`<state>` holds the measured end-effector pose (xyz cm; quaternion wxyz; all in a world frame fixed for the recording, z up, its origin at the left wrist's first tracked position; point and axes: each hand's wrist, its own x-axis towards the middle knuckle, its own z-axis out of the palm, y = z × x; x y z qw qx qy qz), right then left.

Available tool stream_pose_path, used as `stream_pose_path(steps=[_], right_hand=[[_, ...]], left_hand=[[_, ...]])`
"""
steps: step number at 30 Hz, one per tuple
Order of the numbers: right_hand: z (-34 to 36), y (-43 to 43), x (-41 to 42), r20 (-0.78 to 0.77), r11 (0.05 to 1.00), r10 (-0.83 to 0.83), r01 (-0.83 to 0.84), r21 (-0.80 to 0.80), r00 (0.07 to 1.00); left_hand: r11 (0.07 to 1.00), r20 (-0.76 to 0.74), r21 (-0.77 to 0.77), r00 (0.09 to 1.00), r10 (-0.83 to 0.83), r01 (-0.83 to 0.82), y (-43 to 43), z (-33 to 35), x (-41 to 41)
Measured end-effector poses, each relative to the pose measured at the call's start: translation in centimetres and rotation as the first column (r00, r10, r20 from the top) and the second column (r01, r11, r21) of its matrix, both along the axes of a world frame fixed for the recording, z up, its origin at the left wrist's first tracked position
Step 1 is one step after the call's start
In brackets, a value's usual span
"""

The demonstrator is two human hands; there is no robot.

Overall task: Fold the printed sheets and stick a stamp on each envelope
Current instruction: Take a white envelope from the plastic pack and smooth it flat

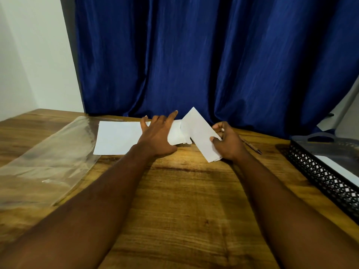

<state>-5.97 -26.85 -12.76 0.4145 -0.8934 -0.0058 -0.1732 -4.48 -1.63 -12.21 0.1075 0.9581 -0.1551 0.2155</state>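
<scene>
My right hand (227,141) grips a folded white sheet (198,131) by its lower right edge and holds it tilted above the wooden table (184,200). Its far corner points up toward the curtain. My left hand (159,133) is spread with straight fingers over a small stack of folded white papers (175,135) lying on the table. A flat unfolded white sheet (118,137) lies just left of that hand. No stamp can be made out in the head view.
A clear plastic sleeve (46,162) lies along the table's left side. A pen (251,146) rests right of my right hand. A black mesh tray (322,177) with a white sheet inside stands at the right edge. A blue curtain (194,55) hangs behind.
</scene>
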Motion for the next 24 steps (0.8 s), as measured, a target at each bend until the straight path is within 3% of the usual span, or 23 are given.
stream_pose_path(steps=[3,6,10,13,15,18,20,24], right_hand=[[0.4,0.2,-0.3,0.066,0.996,-0.05,0.055,-0.068,0.997],[0.8,0.3,-0.4,0.156,0.962,-0.095,0.131,-0.239,0.983],[1.6,0.5,-1.1,0.23,0.81,-0.162,0.262,-0.524,0.96],[2.6,0.2,-1.6,0.174,0.702,-0.182,0.252,-0.666,0.968],[3.1,0.1,-1.6,0.119,0.682,-0.18,0.211,-0.7,0.976],[3.0,-0.4,-1.5,0.209,0.665,-0.169,0.268,-0.697,0.963],[2.7,-0.8,-1.2,0.309,0.707,-0.178,0.34,-0.62,0.934],[3.0,-1.0,-0.9,0.356,0.915,-0.255,0.344,-0.213,0.899]], left_hand=[[1.0,0.012,0.001,1.0,-0.009,0.009,0.1,-0.2,0.1],[1.0,0.023,0.001,1.0,-0.013,0.013,0.1,-0.2,0.2],[1.0,0.027,0.003,1.0,-0.014,0.014,0.1,-0.3,0.3],[1.0,0.033,0.0,0.999,-0.017,0.017,0.2,-0.4,0.4],[1.0,0.049,-0.005,0.999,-0.022,0.022,0.3,-0.6,0.5],[1.0,0.066,-0.009,0.997,-0.025,0.025,0.3,-0.8,0.5],[1.0,0.073,-0.01,0.997,-0.025,0.026,0.3,-0.8,0.4],[1.0,0.071,-0.008,0.997,-0.022,0.023,0.3,-0.7,0.5]])
